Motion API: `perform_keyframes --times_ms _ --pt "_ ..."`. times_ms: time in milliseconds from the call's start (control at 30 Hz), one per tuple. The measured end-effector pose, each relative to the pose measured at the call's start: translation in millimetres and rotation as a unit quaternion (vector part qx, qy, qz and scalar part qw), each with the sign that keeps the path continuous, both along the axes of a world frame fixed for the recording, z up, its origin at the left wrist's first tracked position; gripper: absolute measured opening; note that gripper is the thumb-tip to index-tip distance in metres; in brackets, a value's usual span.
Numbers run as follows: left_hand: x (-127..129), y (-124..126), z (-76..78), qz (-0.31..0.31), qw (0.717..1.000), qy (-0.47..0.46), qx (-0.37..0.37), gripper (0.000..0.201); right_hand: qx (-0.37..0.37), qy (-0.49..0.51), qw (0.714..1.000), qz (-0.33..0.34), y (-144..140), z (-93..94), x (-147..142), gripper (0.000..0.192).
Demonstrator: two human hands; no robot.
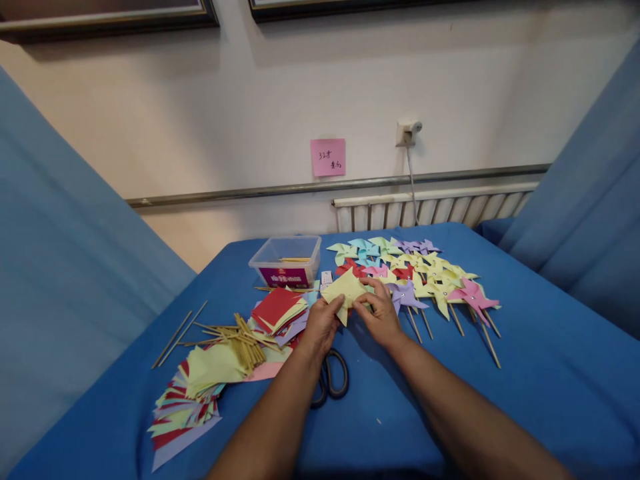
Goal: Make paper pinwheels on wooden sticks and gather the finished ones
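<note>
— What is laid out on the blue table (pixel 525 373)?
— Finished pinwheels (pixel 425 270) toward its far right corner; a yellow paper square (pixel 344 290) is pinched mid-table by left hand (pixel 320 325) and right hand (pixel 381 313).
— The step?
— Folding, it seems; a corner must be drawn to the centre.

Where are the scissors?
In the head view, the scissors lie on the blue table, partly hidden under the left forearm, just right of the wooden sticks.

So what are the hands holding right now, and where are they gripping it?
Both hands hold one yellow paper square: the left hand pinches its lower left edge, the right hand its lower right corner.
</note>
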State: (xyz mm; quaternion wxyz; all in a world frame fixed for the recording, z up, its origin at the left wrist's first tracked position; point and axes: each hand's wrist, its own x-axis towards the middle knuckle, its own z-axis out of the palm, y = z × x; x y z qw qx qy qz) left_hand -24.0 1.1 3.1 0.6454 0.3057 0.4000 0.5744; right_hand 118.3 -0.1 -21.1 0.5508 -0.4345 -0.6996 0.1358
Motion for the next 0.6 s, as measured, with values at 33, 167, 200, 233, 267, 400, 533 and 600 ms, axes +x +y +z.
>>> perform_keyframes --times_ms 33,167,200,233,267,400,533,600 --pt "0.3 -0.4 0.4 -0.002 1.0 0.002 -0.002 0.047 -0.009 0.008 1.0 -0.002 0.7 -1.0 -0.1 0.011" --pt "1.0 -1.2 0.8 -0.001 1.0 0.013 -0.014 0.047 -0.045 0.031 0.998 -0.013 2.1 -4.3 -0.6 0.012" --pt "1.0 -1.2 0.3 -0.003 1.0 0.016 -0.015 0.047 -0.05 0.034 0.998 -0.014 2.2 -4.8 -0.7 0.012" --pt "1.0 -1.1 -0.4 -0.006 1.0 0.018 -0.015 0.047 -0.054 0.037 0.998 -0.015 2.4 -5.1 -0.8 0.012" --pt "0.9 -0.9 -1.1 -0.01 1.0 0.021 -0.014 0.046 -0.057 0.041 0.997 -0.014 2.6 -5.3 -0.8 0.013" --pt "1.0 -0.1 -3.1 -0.016 0.999 0.027 -0.015 0.046 -0.068 0.051 0.996 -0.011 3.3 -5.6 -0.5 0.012" --pt "1.9 -0.9 -1.7 -0.027 0.999 0.024 -0.009 0.048 -0.078 0.057 0.995 -0.01 4.3 -7.0 -0.3 0.012" --pt "2.5 -1.8 -0.7 -0.034 0.999 0.025 -0.005 0.048 -0.08 0.06 0.995 -0.01 4.9 -7.9 -0.3 0.013"
